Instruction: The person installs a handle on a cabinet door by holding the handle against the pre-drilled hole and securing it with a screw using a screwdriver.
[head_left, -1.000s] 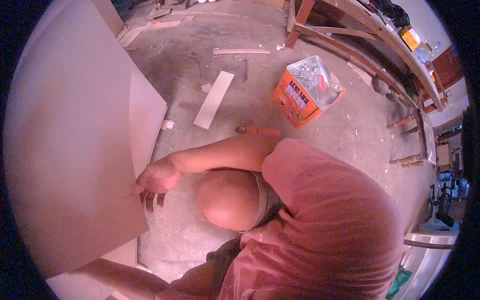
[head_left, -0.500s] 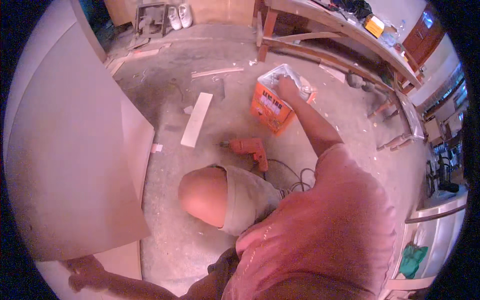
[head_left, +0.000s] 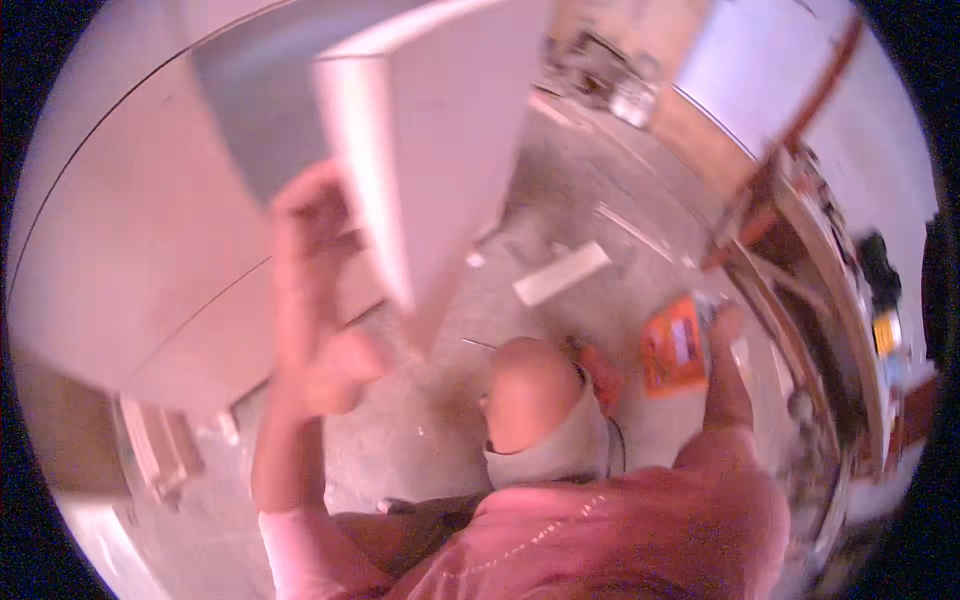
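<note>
My left hand [head_left: 308, 290] is raised beside the near edge of a pale board structure [head_left: 455, 140], thumb and fingers apart. Motion blurs it, and I cannot tell whether its fingertips touch the board. My right hand [head_left: 727, 325] reaches into the top of an orange square container [head_left: 672, 348] on the floor; its fingers are hidden there. Partly behind my bare knee [head_left: 535, 395] lies a red power drill [head_left: 600, 378]. A pale flat strip of board [head_left: 562, 274] rests on the floor ahead.
Large pale panels [head_left: 130, 220] fill the left side. Stacked wood pieces [head_left: 160, 450] lie at the lower left. A wooden workbench [head_left: 830, 250] with things on it runs along the right. A thin wood strip [head_left: 635, 232] lies on the floor near it.
My view has swung left, so the container and drill appear farther right. My left hand has come up from the panel's lower edge. My right hand stays at the container.
</note>
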